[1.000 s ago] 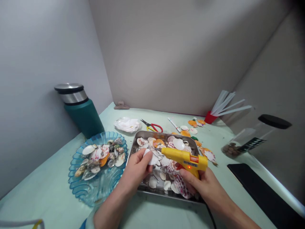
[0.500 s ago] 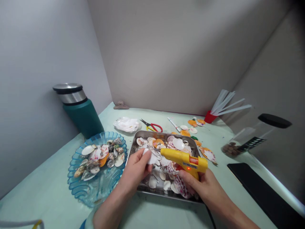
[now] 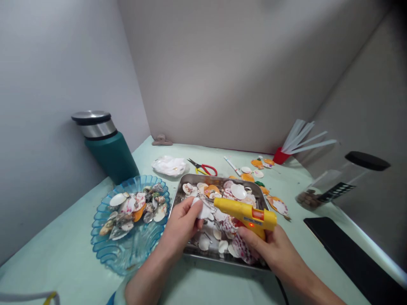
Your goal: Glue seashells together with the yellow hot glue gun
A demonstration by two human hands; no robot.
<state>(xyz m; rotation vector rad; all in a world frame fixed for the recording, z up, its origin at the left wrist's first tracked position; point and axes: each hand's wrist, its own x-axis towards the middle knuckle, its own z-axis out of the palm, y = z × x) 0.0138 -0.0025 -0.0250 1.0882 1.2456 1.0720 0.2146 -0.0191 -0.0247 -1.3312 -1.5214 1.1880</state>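
Shift since a second ago: almost none; our glue gun [image 3: 241,209] and white piece [image 3: 206,209] have moved only a trace, which we read as a steady hold, with the work at a close, careful stage.
Counter [image 3: 197,279]: pale green, bearing everything; we see bare room along its near edge, below the tray.
Tray [image 3: 219,259]: metal, well filled with loose shells [image 3: 238,192], its raised rim circling the space beneath our hands.
Plate [image 3: 127,250]: blue and scalloped, just left of the tray; shells crowd its far part, while the near part is mostly bare, partly behind our left forearm.
Bottle [image 3: 111,154]: green, beyond the plate, so the far left is tight for moving.
Right side: orange shells [image 3: 247,177] lie close beyond the tray; the dark slab [image 3: 346,254] is farther out, leaving a bare strip between slab and tray.
Right hand [image 3: 263,243]: wrapped round the gun's handle, nozzle towards our other hand.
Left hand [image 3: 182,218]: pinching the white piece between thumb and fingers, above the tray; whether the nozzle touches it, we cannot tell.
Red light [image 3: 252,225]: lit on the gun's side.
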